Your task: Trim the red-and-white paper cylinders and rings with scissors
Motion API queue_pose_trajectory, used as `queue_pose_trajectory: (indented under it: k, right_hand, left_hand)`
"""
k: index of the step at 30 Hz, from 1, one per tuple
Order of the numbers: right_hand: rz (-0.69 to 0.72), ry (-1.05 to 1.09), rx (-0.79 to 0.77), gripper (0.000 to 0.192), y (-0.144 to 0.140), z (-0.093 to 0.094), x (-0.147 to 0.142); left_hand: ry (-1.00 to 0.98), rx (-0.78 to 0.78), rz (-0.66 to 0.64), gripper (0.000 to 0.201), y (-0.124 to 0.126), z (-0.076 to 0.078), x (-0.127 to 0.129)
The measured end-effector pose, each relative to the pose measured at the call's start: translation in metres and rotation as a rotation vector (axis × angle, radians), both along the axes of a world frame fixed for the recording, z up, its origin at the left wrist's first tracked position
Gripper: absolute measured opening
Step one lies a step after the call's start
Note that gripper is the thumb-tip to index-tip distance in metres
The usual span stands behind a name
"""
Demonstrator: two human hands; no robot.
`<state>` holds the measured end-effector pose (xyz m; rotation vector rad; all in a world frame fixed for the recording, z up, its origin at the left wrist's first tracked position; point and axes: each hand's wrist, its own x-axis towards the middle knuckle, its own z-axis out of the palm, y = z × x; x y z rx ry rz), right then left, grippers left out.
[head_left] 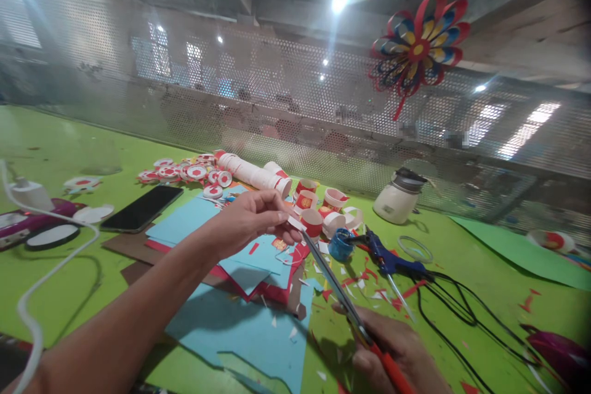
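My left hand (256, 218) reaches out over the green table (55, 148) and pinches a small white paper piece (294, 222) between thumb and fingers. My right hand (397, 354), at the bottom edge, grips red-handled scissors (344, 298); the blades point up and left and meet the paper piece at my left fingertips. Blue paper sheets (258, 335) and red sheets lie under both hands, with small paper scraps scattered around.
A black phone (142, 208) lies left. A stack of paper cups (253, 173), loose cups (313, 221) and round discs (184, 172) sit behind. A blue glue gun (388, 258) with black cable, a white jar (398, 198), a perforated screen and a paper pinwheel (419, 43) are right and behind.
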<state>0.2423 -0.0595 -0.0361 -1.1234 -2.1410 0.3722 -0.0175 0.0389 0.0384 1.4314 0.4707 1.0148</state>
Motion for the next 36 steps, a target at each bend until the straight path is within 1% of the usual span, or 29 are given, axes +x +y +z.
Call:
queue_pose_trajectory:
  k: [6,11,17,25,31,33,36]
  right_hand:
    - [-0.018,0.024,-0.001,0.059,-0.001,0.003,-0.003]
    - [0.023,0.012,-0.069,0.060,-0.001,0.010,-0.001]
    - [0.072,0.004,-0.133,0.059,-0.001,0.016,0.001]
    - [0.086,-0.052,-0.159,0.058,-0.003,0.020,0.004]
    - [0.210,-0.069,-0.216,0.049,-0.001,0.031,0.003]
    - [0.192,-0.053,-0.247,0.047,-0.002,0.033,0.002]
    - [0.146,-0.021,-0.278,0.051,-0.005,0.033,0.000]
  left_hand:
    - [0.019,0.004,0.004,0.009,0.000,-0.001,-0.001]
    - [0.016,-0.007,0.013,0.010,0.000,0.002,-0.002]
    - [0.004,-0.034,-0.025,0.011,0.000,0.003,-0.003]
    - [0.047,-0.013,-0.090,0.011,-0.002,0.007,-0.008]
    - [0.088,0.013,-0.129,0.008,0.000,0.006,-0.011]
    - [0.103,0.013,-0.144,0.008,0.001,0.006,-0.012]
    - [0.109,-0.013,-0.166,0.007,0.002,0.005,-0.013]
